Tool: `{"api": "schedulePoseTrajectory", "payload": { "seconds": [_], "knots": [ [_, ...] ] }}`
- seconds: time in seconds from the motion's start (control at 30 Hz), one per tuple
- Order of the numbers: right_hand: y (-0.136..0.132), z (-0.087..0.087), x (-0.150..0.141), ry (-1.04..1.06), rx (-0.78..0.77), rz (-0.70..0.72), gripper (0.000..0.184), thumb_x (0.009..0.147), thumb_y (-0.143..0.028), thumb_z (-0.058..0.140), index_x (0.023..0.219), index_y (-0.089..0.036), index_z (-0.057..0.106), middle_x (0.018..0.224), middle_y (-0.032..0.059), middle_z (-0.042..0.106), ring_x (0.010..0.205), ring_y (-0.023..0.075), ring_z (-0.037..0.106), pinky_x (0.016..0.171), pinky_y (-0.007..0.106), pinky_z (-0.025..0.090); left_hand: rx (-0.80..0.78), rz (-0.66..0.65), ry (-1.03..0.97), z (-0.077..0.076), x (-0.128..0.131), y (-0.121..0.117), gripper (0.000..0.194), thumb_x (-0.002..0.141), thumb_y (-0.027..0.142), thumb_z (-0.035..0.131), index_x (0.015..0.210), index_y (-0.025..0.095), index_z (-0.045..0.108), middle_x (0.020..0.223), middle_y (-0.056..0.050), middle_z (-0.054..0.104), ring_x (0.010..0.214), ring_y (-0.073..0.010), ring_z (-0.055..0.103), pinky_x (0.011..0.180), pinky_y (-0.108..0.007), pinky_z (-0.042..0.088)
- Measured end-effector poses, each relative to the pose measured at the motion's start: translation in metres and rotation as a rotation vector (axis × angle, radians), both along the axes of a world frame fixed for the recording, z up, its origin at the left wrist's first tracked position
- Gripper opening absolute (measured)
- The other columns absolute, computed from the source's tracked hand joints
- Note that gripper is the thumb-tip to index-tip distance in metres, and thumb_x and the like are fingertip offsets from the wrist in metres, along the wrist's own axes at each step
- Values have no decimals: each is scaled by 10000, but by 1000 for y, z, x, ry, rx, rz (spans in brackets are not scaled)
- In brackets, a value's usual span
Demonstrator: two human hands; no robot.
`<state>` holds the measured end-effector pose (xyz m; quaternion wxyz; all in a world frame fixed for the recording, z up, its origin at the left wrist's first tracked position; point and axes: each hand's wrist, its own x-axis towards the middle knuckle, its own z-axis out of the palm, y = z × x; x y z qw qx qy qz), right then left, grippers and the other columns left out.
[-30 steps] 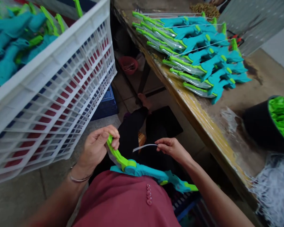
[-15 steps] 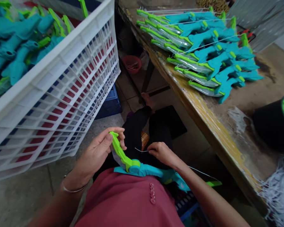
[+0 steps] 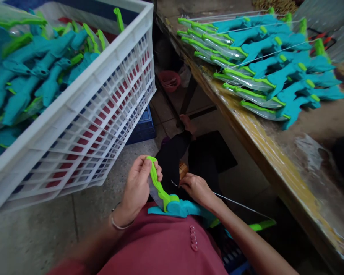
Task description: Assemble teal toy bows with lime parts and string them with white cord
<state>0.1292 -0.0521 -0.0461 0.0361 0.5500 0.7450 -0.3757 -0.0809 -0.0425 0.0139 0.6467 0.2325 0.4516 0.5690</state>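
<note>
Across my lap lies a toy bow [image 3: 176, 208] of teal and bright green plastic, with a clear strip along its green limb. My left hand [image 3: 138, 185] is closed around the upper end of that green limb. A thin white string [image 3: 240, 205] runs from the bow's other green tip, at the lower right, towards my right hand [image 3: 196, 188]. My right hand pinches this string, and its loose end sticks out past the fingertips towards the green limb. My right forearm hides part of the bow's teal body.
A white plastic crate [image 3: 83, 101] at the left holds many similar teal and green pieces. On the worn wooden table [image 3: 248, 141] to the right, several strung toy bows [image 3: 289, 74] lie overlapping. Beneath stand a pink bowl [image 3: 169, 81] and a blue crate [image 3: 141, 128].
My left hand has closed more fully around the limb's tip. My right hand has come nearer to the limb with the string, which now looks straighter. The view has shifted left.
</note>
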Motion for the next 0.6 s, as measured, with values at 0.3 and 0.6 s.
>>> {"api": "schedulePoseTrajectory", "payload": {
  "seconds": [0.3,0.6],
  "knots": [
    [-1,17,1,199,160,-101,274,1017,-255,444,949,-174,697,923,63,700,824,205,663,753,309,468,254,8,-25,-4,4,-4,334,1031,447,505,832,189,578,700,16,545,530,-106,516,490,-226,415],
    [-13,88,-25,790,2,-475,242,912,-408,663,833,-201,762,678,12,682,542,123,553,493,207,397,440,-154,-144,10,0,-14,350,973,464,509,743,203,488,612,17,454,525,-130,444,500,-239,377]
  ]
}}
